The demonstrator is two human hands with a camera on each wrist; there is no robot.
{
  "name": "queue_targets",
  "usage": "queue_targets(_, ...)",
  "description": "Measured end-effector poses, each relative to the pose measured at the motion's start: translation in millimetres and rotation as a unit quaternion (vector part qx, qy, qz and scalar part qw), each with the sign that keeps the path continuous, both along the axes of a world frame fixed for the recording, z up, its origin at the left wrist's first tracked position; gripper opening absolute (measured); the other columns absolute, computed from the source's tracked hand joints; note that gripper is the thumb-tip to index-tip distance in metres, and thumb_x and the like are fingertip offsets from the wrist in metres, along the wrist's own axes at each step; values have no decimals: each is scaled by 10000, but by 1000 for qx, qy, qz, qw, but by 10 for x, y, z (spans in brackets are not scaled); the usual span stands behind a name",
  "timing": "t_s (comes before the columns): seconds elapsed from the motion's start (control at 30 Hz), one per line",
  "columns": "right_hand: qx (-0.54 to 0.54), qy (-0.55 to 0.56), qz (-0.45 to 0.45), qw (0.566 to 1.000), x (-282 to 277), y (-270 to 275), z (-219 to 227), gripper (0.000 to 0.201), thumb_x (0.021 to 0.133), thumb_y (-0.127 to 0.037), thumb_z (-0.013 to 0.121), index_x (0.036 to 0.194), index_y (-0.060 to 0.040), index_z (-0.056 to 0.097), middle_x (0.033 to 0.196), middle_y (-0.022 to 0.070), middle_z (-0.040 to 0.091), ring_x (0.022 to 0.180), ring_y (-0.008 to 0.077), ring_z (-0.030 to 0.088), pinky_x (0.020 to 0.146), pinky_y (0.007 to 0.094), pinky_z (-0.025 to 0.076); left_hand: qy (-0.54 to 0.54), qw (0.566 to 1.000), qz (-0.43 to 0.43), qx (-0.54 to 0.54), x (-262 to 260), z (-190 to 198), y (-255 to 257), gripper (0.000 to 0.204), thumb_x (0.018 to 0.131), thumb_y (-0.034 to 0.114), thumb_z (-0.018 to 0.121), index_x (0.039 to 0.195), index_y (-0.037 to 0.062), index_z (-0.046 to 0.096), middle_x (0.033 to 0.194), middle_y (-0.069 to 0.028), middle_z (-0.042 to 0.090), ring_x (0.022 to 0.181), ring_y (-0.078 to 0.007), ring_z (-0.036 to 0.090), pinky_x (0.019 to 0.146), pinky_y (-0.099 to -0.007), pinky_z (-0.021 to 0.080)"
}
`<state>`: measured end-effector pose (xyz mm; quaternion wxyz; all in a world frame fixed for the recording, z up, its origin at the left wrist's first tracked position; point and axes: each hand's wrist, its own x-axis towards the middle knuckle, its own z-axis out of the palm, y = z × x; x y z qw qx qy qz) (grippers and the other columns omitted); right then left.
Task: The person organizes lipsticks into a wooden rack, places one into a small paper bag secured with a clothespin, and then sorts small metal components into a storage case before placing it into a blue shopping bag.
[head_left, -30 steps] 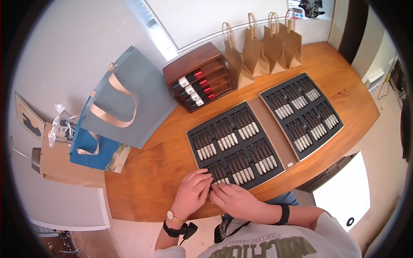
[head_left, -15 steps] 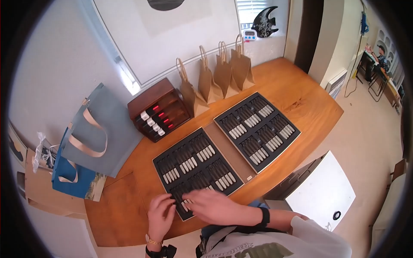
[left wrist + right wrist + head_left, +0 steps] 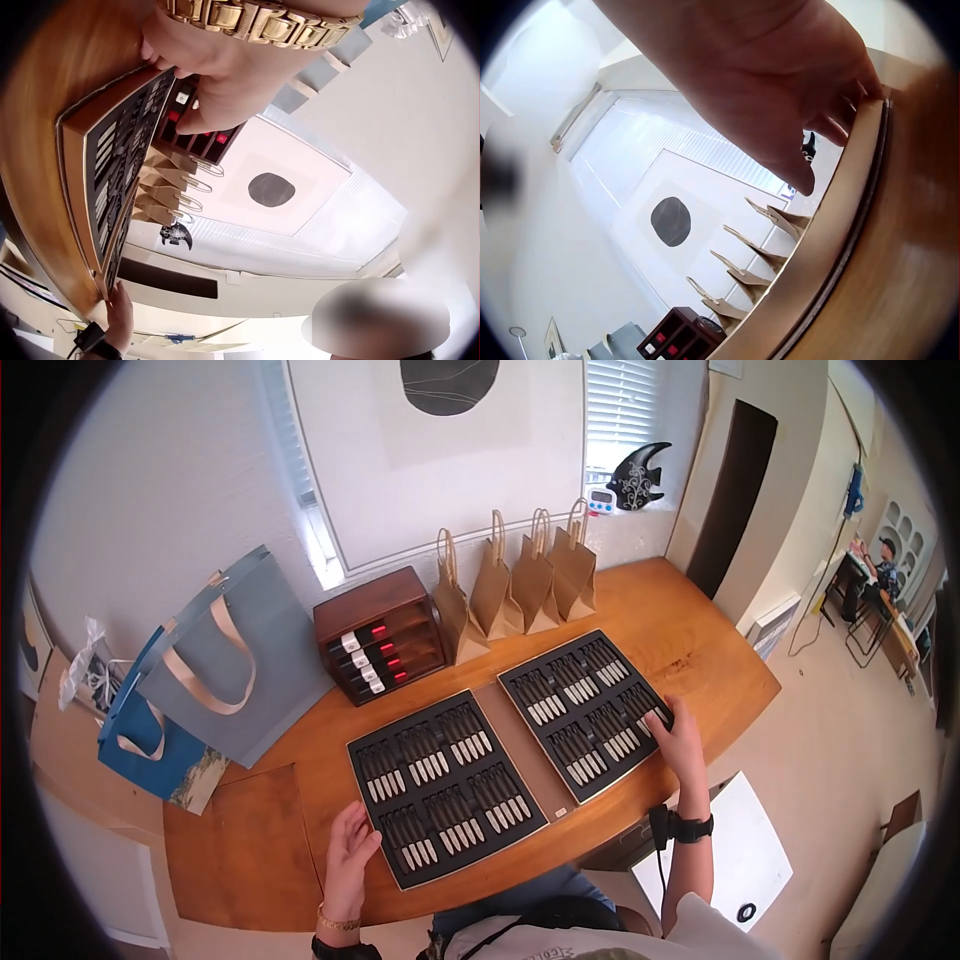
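Note:
Two black trays joined by a brown strip lie on the wooden table, the left tray (image 3: 446, 790) and the right tray (image 3: 585, 715), both filled with rows of dark pieces with pale ends. My left hand (image 3: 348, 860) is at the left tray's outer edge, fingers loosely extended. At the right tray's outer edge is my right hand (image 3: 683, 745), fingers relaxed over the rim. The right wrist view shows my right hand (image 3: 772, 82) with fingertips at the case's side (image 3: 832, 217). In the left wrist view, my left hand (image 3: 225, 79) is beside the tray edge.
Behind the trays stand a dark wooden rack (image 3: 380, 635) and several brown paper bags (image 3: 535, 590). A grey bag (image 3: 235, 660) and a blue bag (image 3: 150, 745) are at the left. A white surface (image 3: 745, 860) lies below the table's right side.
My hands have parted from the left tray's front corner. The right moved across to the right tray's far side, the left to the left tray's outer edge. The head view has shifted.

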<state>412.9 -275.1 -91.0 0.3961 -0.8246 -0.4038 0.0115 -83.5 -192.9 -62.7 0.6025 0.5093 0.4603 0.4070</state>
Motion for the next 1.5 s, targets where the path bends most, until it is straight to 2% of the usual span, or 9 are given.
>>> queue_targets(0.27, 106, 255, 6, 961, 78, -141, 124, 468, 914, -213, 708, 1261, 82, 600, 1110, 133, 682, 964, 165, 636, 857, 287, 493, -129, 988, 77, -31, 62, 89, 64, 458, 978, 65, 529, 1424, 36, 424, 1425, -121, 487, 1321, -219, 459, 1104, -352, 358)
queue_targets(0.37, 125, 298, 69, 944, 94, -233, 324, 402, 932, -186, 666, 1230, 81, 633, 1095, 113, 683, 976, 153, 636, 875, 270, 482, -195, 968, 120, -98, -98, 99, 216, 387, 976, 104, 546, 1353, 44, 481, 1367, -122, 530, 1247, -222, 516, 1051, -350, 417)
queue_targets(0.47, 174, 405, 151, 885, 17, -240, 519, 397, 936, -207, 628, 1209, 81, 629, 1063, 110, 694, 947, 156, 658, 866, 269, 505, -261, 942, 115, -174, -187, 65, 352, 290, 995, 199, 544, 1245, 53, 545, 1250, -124, 602, 1137, -228, 583, 988, -356, 479)
queue_targets(0.57, 250, 522, 267, 770, -167, -158, 499, 419, 926, -276, 608, 1197, 43, 593, 1052, 96, 691, 918, 168, 668, 848, 293, 522, -300, 934, 45, -187, -63, 174, 308, 390, 1056, 355, 437, 1241, 44, 582, 1179, -112, 668, 1057, -240, 650, 952, -395, 529)
queue_targets(0.8, 323, 706, 263, 573, -961, 16, 705, 592, 976, -494, 483, 1308, -15, 587, 1259, 146, 656, 1096, 273, 649, 953, 382, 518, -300, 951, -10, -73, 218, 337, 73, 543, 1067, 437, 394, 1421, 32, 466, 1322, -100, 606, 1182, -209, 600, 1016, -384, 491)
queue_targets(1.0, 259, 713, 259, 598, -1334, 128, 989, 578, 917, -442, 552, 1269, 15, 586, 1169, 146, 686, 1035, 275, 665, 946, 388, 521, -199, 969, -149, -13, 476, 307, -6, 701, 1064, 524, 272, 1580, 64, 162, 1599, -75, 266, 1469, -204, 270, 1200, -369, 233)
queue_targets(1.13, 227, 683, 276, 638, -1656, 208, 1090, 618, 899, -410, 604, 1355, 0, 524, 1240, 149, 652, 1098, 265, 641, 992, 376, 490, -53, 931, -248, 262, 939, 505, -24, 776, 1056, 533, 303, 1582, 15, 64, 1650, -159, 51, 1526, -292, 81, 1224, -425, 125)
queue_targets(1.23, 192, 605, 355, 686, -1852, 216, 1274, 798, 925, -395, 579, 1571, -75, 236, 1542, 126, 370, 1395, 246, 393, 1146, 375, 324, 97, 855, -297, 415, 1240, 534, -94, 779, 1060, 470, 351, 1570, -17, 19, 1643, -219, 35, 1528, -351, 49, 1220, -452, 128)
queue_targets(1.5, 220, 634, 298, 679, -1915, 186, 1267, 677, 926, -388, 566, 1499, -90, 362, 1423, 97, 479, 1307, 237, 455, 1101, 376, 356, 153, 837, -167, 498, 1641, 298, -314, 986, 897, 372, 697, 1522, -89, 89, 1591, -338, 50, 1480, -492, 145, 1180, -535, 240)
